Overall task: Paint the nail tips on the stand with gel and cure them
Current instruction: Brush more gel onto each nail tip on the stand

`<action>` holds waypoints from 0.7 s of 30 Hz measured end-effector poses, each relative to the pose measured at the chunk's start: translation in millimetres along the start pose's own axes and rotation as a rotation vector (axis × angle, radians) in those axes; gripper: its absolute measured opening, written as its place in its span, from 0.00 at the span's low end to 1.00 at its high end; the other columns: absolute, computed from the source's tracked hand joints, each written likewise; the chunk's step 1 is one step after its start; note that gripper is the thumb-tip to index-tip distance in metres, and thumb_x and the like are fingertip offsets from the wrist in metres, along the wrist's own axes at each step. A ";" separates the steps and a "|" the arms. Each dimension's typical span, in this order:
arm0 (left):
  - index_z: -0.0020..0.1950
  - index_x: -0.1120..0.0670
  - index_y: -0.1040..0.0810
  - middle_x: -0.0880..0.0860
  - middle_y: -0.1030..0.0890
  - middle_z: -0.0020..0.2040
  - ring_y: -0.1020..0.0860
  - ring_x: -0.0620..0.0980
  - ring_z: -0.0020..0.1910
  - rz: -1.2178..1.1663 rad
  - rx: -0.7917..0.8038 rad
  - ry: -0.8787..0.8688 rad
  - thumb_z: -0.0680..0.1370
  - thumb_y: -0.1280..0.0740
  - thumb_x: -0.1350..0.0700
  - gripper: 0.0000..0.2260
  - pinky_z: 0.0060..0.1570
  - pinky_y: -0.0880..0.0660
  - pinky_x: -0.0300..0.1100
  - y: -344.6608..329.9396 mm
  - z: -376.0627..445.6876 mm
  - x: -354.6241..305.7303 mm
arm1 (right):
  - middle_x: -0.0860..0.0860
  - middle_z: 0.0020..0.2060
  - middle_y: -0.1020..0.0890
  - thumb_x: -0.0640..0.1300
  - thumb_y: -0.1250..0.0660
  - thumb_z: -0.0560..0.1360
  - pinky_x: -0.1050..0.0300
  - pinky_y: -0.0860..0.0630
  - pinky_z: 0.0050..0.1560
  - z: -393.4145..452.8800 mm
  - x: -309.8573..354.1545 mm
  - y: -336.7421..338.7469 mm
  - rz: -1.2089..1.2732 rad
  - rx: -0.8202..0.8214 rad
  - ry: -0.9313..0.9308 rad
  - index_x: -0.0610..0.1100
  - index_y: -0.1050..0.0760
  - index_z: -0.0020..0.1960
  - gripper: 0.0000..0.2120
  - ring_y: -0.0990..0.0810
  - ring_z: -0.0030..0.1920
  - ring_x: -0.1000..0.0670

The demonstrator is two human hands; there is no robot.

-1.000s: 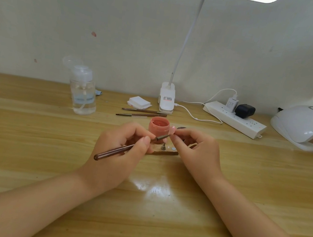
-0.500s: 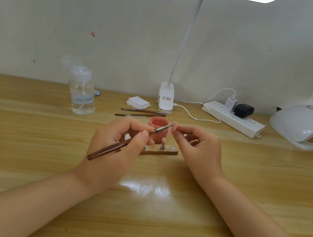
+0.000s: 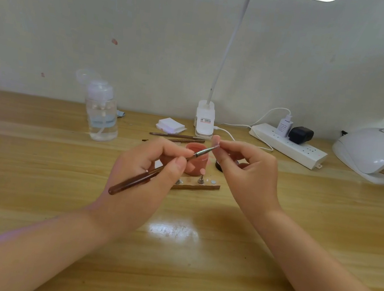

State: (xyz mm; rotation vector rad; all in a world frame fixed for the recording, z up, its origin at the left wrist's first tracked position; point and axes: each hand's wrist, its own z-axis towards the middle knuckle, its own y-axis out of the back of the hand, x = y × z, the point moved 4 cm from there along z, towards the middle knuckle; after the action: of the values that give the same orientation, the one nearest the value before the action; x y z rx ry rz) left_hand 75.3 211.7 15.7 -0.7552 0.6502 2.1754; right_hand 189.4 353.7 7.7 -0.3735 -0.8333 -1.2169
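The left hand (image 3: pixel 147 163) grips a brush (image 3: pixel 157 170), its bristles touching the nail tip (image 3: pixel 216 141) pinched in the right hand (image 3: pixel 245 169), held above the stand (image 3: pixel 200 186). A shaky stroke could smear gel onto the fingertips, or the small tip could slip from the pinch. The open gel pot (image 3: pixel 196 160) just behind the stand could be knocked over. The curing lamp (image 3: pixel 380 155) sits well right of the stand, a power strip (image 3: pixel 289 145) between them.

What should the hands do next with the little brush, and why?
Probably stroke the brush gently along the nail tip. The left hand holds the brush with its bristles right at the tip, which the right hand pinches up above the open pink gel pot, so painting looks ready to go.
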 end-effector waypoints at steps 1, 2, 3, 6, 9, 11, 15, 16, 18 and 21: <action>0.48 0.48 0.21 0.39 0.16 0.41 0.19 0.36 0.45 0.013 -0.002 -0.002 0.77 0.36 0.61 0.08 0.44 0.28 0.25 0.9 -0.7 0.4 | 0.57 0.34 0.16 0.43 0.27 0.73 0.44 0.25 0.35 0.0 -0.3 -0.2 0.004 -0.001 -0.003 0.53 0.17 0.44 0.05 0.20 0.36 0.45; 0.48 0.49 0.21 0.39 0.16 0.41 0.19 0.36 0.45 0.014 -0.011 -0.003 0.77 0.37 0.61 0.08 0.44 0.28 0.25 1.8 -0.9 0.3 | 0.57 0.34 0.16 0.44 0.27 0.73 0.44 0.25 0.35 -0.1 -0.8 -0.4 0.009 0.001 -0.009 0.53 0.17 0.44 0.04 0.20 0.36 0.45; 0.48 0.49 0.21 0.39 0.16 0.41 0.18 0.36 0.45 0.006 -0.021 -0.003 0.77 0.37 0.61 0.08 0.44 0.28 0.25 2.2 -0.8 -0.4 | 0.57 0.34 0.16 0.45 0.27 0.74 0.44 0.25 0.35 -0.1 -1.2 -0.6 0.011 0.005 -0.014 0.53 0.17 0.44 0.03 0.20 0.36 0.45; 0.50 0.45 0.22 0.37 0.16 0.43 0.18 0.35 0.46 -0.006 -0.036 -0.015 0.79 0.36 0.59 0.09 0.44 0.27 0.25 1.1 1.5 -4.6 | 0.58 0.34 0.16 0.47 0.28 0.74 0.47 0.25 0.34 -0.3 -1.7 -1.5 0.010 0.016 -0.025 0.51 0.16 0.44 0.02 0.20 0.36 0.47; 0.51 0.40 0.21 0.37 0.16 0.44 0.18 0.35 0.48 -0.003 -0.025 0.000 0.79 0.34 0.58 0.10 0.46 0.28 0.25 -1.1 1.1 -4.9 | 0.57 0.34 0.16 0.45 0.28 0.74 0.51 0.26 0.33 -0.9 -2.1 -2.8 0.029 0.021 -0.032 0.51 0.16 0.44 0.02 0.21 0.36 0.47; 0.51 0.42 0.21 0.36 0.16 0.44 0.19 0.34 0.46 0.034 -0.015 0.003 0.79 0.34 0.59 0.10 0.45 0.29 0.24 -1.5 -0.4 -3.4 | 0.55 0.34 0.16 0.44 0.27 0.74 0.52 0.26 0.34 -1.6 -3.0 -3.5 0.029 0.029 -0.030 0.51 0.16 0.44 0.03 0.21 0.35 0.47; 0.49 0.47 0.22 0.35 0.17 0.42 0.21 0.34 0.43 0.077 -0.023 -0.038 0.78 0.35 0.57 0.05 0.43 0.30 0.24 0.7 -2.1 -5.4 | 0.56 0.33 0.17 0.46 0.28 0.74 0.63 0.31 0.35 -1.8 -5.2 -3.4 0.026 0.035 -0.043 0.47 0.15 0.44 0.03 0.24 0.33 0.57; 0.50 0.46 0.22 0.35 0.17 0.42 0.20 0.35 0.44 0.078 -0.031 -0.045 0.78 0.35 0.57 0.06 0.43 0.29 0.24 1.2 -1.7 -6.7 | 0.57 0.33 0.16 0.46 0.28 0.74 0.65 0.31 0.35 -1.5 -5.0 -3.6 0.029 0.034 -0.044 0.48 0.16 0.44 0.02 0.24 0.33 0.59; 0.51 0.44 0.23 0.35 0.17 0.44 0.19 0.35 0.47 0.073 -0.044 -0.039 0.80 0.35 0.58 0.08 0.45 0.29 0.25 1.0 -0.6 -8.0 | 0.59 0.34 0.16 0.45 0.27 0.74 0.68 0.32 0.33 -1.6 -3.2 -4.4 0.043 0.031 -0.042 0.51 0.17 0.43 0.02 0.24 0.33 0.60; 0.52 0.43 0.22 0.35 0.16 0.45 0.20 0.33 0.46 0.073 -0.019 -0.025 0.79 0.34 0.57 0.09 0.46 0.29 0.24 -1.9 -1.0 -7.0 | 0.57 0.34 0.16 0.44 0.27 0.74 0.68 0.32 0.33 -2.2 -1.5 -4.6 0.041 0.030 -0.032 0.54 0.17 0.42 0.05 0.24 0.33 0.60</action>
State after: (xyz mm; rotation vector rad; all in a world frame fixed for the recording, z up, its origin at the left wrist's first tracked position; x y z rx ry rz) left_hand 81.0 208.9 19.4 -0.7237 0.6541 2.2564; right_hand 185.7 351.7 4.4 -0.3846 -0.8666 -1.1621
